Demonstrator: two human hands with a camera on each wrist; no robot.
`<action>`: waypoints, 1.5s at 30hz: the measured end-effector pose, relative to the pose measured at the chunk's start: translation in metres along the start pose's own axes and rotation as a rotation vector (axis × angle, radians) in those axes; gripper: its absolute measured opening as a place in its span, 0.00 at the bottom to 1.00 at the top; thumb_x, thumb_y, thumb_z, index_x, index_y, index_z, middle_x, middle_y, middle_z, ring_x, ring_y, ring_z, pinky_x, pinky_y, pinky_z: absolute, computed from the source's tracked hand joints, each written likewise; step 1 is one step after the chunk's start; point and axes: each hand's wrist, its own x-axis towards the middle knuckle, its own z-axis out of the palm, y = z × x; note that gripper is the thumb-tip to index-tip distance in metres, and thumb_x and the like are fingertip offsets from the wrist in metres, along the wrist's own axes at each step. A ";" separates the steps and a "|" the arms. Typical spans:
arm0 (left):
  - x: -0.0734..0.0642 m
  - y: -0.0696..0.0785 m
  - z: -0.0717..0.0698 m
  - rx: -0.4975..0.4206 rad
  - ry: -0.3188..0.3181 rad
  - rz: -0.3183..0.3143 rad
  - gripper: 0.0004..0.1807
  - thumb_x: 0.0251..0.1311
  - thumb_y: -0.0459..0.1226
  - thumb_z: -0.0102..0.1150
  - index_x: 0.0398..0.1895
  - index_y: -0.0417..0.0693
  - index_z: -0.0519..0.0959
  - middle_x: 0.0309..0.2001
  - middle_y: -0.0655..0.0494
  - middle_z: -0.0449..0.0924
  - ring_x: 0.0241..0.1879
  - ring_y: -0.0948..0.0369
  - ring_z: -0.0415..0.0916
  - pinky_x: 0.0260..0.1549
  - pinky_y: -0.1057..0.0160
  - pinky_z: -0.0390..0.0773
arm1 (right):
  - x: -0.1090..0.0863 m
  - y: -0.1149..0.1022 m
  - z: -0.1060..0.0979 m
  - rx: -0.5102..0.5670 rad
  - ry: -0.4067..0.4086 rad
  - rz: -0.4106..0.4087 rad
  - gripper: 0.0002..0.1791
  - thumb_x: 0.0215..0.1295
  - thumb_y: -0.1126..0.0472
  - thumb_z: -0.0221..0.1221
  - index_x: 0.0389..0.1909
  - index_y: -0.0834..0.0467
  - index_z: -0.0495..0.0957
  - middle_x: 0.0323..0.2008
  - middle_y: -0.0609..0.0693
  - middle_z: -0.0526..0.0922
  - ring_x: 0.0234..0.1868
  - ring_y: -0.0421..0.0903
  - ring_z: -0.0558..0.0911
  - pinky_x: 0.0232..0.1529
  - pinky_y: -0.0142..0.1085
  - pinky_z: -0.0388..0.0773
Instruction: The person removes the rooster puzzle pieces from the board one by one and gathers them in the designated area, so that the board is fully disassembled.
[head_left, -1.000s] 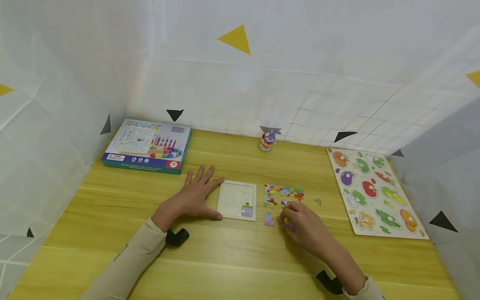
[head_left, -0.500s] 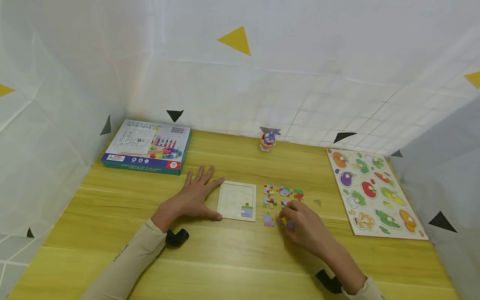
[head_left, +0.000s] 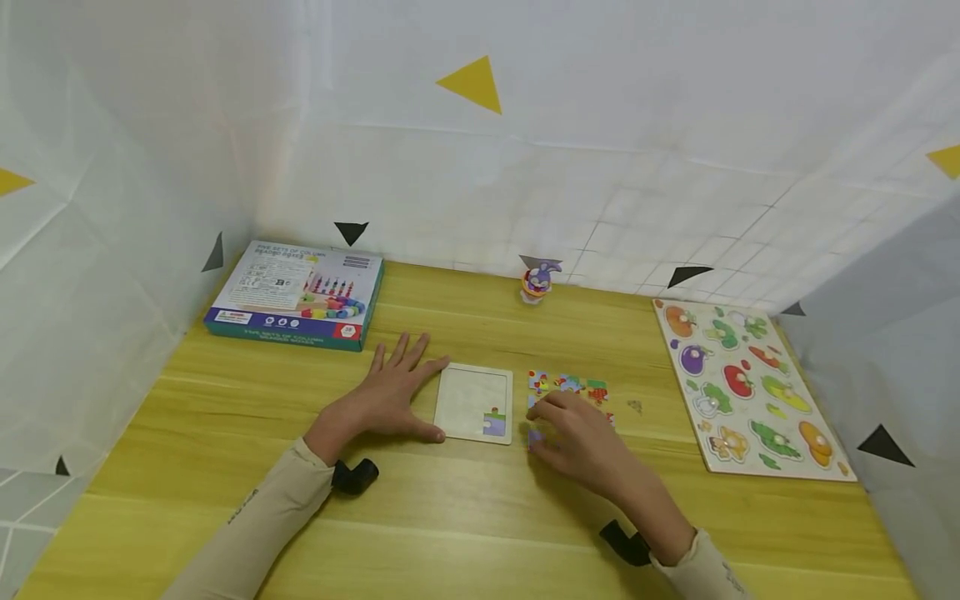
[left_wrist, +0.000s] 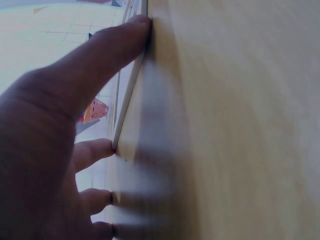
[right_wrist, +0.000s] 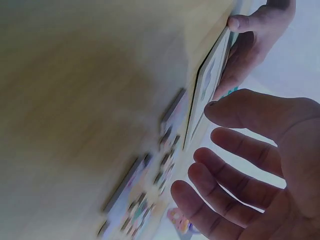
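Note:
My left hand (head_left: 375,400) lies spread on the table, its thumb and index finger touching the left edge of a small square puzzle tray (head_left: 512,408). One lilac and green jigsaw piece (head_left: 494,424) sits in the tray's lower right corner. My right hand (head_left: 588,442) hovers over loose jigsaw pieces (head_left: 568,382) laid out right of the tray, hiding some of them. In the right wrist view its fingers are apart with nothing between them. A piece (right_wrist: 172,110) lies flat near the tray there, and another piece (right_wrist: 125,182) lies farther from it.
A boxed bead set (head_left: 292,293) lies at the back left. Near the back wall stands a purple rabbit figure (head_left: 537,282). To the right is a vegetable peg puzzle board (head_left: 750,390). White sheeting (head_left: 420,183) encloses the table (head_left: 450,517).
My right hand has let go of the jigsaw piece it was pinching and shifted left, over the column of pieces closest to the tray. The left hand stays in place.

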 end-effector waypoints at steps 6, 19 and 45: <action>0.001 0.000 0.001 0.011 0.002 0.004 0.61 0.45 0.69 0.68 0.80 0.57 0.54 0.80 0.42 0.33 0.76 0.39 0.24 0.68 0.32 0.28 | 0.014 -0.004 0.007 0.027 -0.008 -0.009 0.15 0.48 0.68 0.71 0.39 0.58 0.85 0.38 0.47 0.83 0.42 0.45 0.80 0.41 0.41 0.80; 0.001 -0.001 0.001 0.021 0.003 -0.005 0.61 0.45 0.69 0.68 0.80 0.58 0.54 0.80 0.42 0.32 0.76 0.39 0.24 0.68 0.32 0.28 | 0.034 -0.014 0.017 0.017 -0.059 -0.028 0.17 0.49 0.62 0.75 0.41 0.58 0.84 0.43 0.49 0.83 0.46 0.48 0.81 0.46 0.43 0.80; 0.001 -0.001 -0.001 0.011 -0.006 0.000 0.62 0.45 0.69 0.69 0.80 0.57 0.54 0.80 0.41 0.32 0.76 0.39 0.24 0.68 0.32 0.28 | 0.046 -0.025 0.026 0.016 -0.132 0.010 0.17 0.48 0.62 0.76 0.41 0.57 0.85 0.39 0.48 0.78 0.36 0.45 0.78 0.38 0.40 0.79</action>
